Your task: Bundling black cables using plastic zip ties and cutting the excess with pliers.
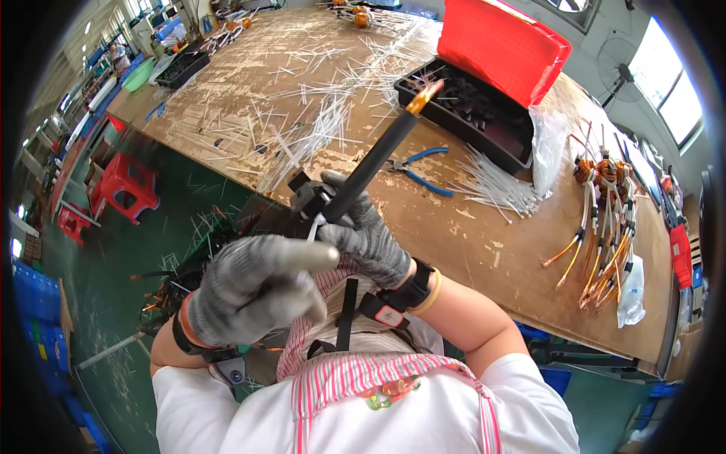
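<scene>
My right hand, in a grey knit glove, is closed around a thick black-sleeved cable. The cable slants up and away, ending in bare copper strands. A black blocky part sits against the cable's near end, beside my fingers. Around that end is a white cable tie, whose tail runs down behind my left fingers. My left hand, gloved with pale fingertips, hovers just below, fingers apart and slightly blurred. Whether it touches the tie's tail is hidden.
Blue-handled pliers and a pile of white cable ties lie on the worn wooden table. Behind is a black bin of black parts with a red box. Copper coils with leads lie right. A red stool stands left.
</scene>
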A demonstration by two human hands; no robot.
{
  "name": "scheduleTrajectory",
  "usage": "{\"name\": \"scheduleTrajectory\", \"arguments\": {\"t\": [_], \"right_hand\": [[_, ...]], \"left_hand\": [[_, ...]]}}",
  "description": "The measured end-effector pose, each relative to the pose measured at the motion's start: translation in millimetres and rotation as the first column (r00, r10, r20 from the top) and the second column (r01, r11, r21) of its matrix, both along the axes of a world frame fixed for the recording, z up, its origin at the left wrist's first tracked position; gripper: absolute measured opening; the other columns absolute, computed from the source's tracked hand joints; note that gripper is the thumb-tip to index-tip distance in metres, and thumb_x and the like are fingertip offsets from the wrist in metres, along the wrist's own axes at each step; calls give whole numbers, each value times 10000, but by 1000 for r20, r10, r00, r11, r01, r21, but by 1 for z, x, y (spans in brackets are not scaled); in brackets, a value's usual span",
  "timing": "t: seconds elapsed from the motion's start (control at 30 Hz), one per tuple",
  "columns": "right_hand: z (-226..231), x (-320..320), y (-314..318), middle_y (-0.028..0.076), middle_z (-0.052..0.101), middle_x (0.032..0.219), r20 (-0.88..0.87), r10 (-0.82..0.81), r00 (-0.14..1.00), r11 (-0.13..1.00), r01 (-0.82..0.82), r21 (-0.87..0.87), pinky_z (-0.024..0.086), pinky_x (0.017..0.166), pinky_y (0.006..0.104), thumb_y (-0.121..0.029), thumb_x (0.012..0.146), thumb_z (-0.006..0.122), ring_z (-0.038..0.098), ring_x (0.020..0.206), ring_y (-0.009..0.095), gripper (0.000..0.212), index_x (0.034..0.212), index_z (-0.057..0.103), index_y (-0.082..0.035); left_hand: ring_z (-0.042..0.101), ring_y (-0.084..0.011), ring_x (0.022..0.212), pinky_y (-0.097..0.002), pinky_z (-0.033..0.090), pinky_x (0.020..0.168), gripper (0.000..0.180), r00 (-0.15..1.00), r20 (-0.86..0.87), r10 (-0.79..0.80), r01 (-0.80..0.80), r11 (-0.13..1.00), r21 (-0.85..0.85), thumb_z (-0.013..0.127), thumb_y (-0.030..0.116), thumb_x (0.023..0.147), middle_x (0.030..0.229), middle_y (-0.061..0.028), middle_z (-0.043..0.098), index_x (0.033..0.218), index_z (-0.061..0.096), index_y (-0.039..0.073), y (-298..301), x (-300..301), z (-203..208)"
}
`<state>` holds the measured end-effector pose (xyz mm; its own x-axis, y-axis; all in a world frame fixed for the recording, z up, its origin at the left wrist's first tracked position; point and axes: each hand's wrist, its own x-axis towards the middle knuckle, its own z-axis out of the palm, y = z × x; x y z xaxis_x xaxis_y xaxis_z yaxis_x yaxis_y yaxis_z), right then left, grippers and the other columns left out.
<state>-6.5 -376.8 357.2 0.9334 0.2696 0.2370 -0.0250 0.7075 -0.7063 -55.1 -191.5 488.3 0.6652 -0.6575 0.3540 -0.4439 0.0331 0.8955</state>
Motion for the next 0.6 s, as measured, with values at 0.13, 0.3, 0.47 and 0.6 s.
{"name": "scheduleTrajectory", "arguments": {"t": [0.13,0.3,0.47,0.6], "right_hand": [[-10,10,-10,44,534,1243,-13,-20,1000,1000,20,-5,484,947,308,-101,854,733,552,1100,148,650,1399,379,-114],[-1,21,-26,73,528,1262,-53,148,988,989,-148,19,457,1009,379,-203,865,727,555,1141,201,672,1419,359,-107],[17,38,-42,104,527,1283,-10,367,930,929,-367,-49,448,1002,379,-300,846,726,543,1171,231,781,1465,312,-66],[34,46,-37,57,580,1165,-39,319,947,891,-314,-327,490,836,284,-280,881,707,570,983,136,693,1439,377,-37]], "left_hand": [[636,-157,613,-307,482,642,297,991,130,-20,100,756,-647,631,214,924,687,-66,678,1161,568,46,14,10,2],[567,-188,1097,-333,452,918,630,812,109,573,-576,817,-5,723,367,856,1180,-117,608,1331,481,29,42,66,-74],[531,-175,1069,-318,391,1002,718,804,-579,137,-91,990,108,774,438,786,1095,-64,614,1319,514,33,15,83,-96],[561,-72,781,-231,471,687,607,886,-449,-114,45,986,-163,827,379,750,895,-4,635,1197,587,45,4,126,-196]]}}
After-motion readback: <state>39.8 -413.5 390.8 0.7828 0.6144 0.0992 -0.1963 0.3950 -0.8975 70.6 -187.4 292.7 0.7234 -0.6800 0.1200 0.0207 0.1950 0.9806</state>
